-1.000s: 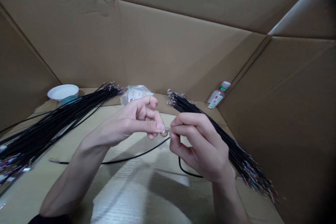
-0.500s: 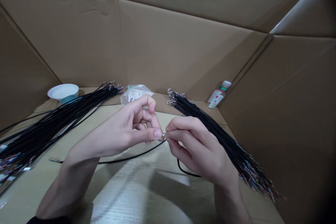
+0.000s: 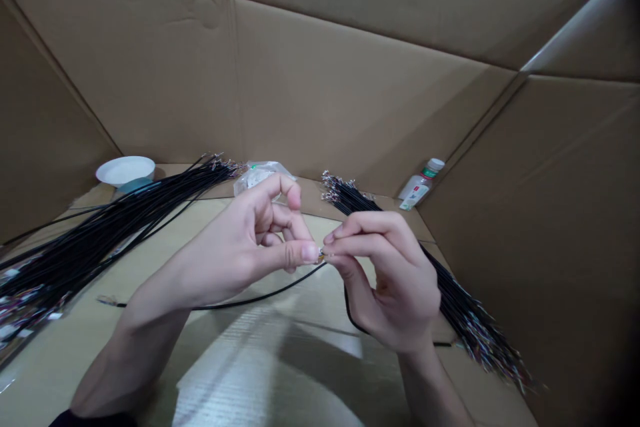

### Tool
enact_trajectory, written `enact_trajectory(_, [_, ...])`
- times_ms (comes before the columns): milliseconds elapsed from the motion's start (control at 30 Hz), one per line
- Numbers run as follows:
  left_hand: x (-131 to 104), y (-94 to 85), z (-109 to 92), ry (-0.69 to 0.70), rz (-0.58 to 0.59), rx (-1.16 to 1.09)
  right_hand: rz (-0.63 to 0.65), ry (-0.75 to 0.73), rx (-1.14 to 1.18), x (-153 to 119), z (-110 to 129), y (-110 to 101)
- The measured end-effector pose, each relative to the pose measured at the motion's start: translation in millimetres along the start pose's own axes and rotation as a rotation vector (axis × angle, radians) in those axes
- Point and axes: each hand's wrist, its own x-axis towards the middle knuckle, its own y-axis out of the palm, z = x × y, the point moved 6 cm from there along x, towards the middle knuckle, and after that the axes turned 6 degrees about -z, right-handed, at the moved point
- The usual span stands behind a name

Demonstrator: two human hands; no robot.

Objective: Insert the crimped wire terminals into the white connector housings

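In front of me, my left hand (image 3: 260,233) pinches a tiny pale piece between thumb and finger, its forefinger curled above. The piece is mostly hidden and too small to name. Meeting it from the right, the fingertips of my right hand (image 3: 387,273) are pinched on thin wires (image 3: 323,255), of which a yellowish bit shows. Below the hands, a black cable (image 3: 260,298) lies on the table, bare wire ends at its left tip. It curves up to the fingertips, and a loop of black cable hangs under my right hand.
Bundles of black cables lie at left (image 3: 135,213) and right (image 3: 457,300), with coloured wire ends. Along the back are a white bowl (image 3: 125,170), a clear bag (image 3: 265,170) of small white parts and a bottle (image 3: 423,185). Cardboard walls (image 3: 350,80) enclose the table.
My right hand has turned, its thumb now showing below the fingers, and the yellowish wire has come into sight. My left hand keeps its pinch. The view has shifted slightly.
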Motion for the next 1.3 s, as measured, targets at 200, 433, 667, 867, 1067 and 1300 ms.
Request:
enact_trajectory(200, [4,-6.1,-9,0.073,-0.084,-0.044,0.015,0.460,0.468,-5,-29,1])
enact_trajectory(433, [5,-9.4,-9,0.156,-0.160,0.031,-0.010,0.640,0.607,-9,-35,7])
enact_trajectory(667, [5,-3.7,-13,0.211,-0.179,0.144,-0.105,0.657,0.509,-10,-36,8])
enact_trajectory(867, [1,-6.7,-14,0.199,-0.232,0.224,-0.091,0.549,0.381,-6,-27,5])
enact_trajectory(1067, [-2,-9.8,-14,0.227,-0.270,0.302,-0.076,0.477,0.244,-7,-21,4])
enact_trajectory(1300, [-7,-8.9,-15,0.325,-0.309,0.407,-0.088,0.396,0.107,-9,-14,2])
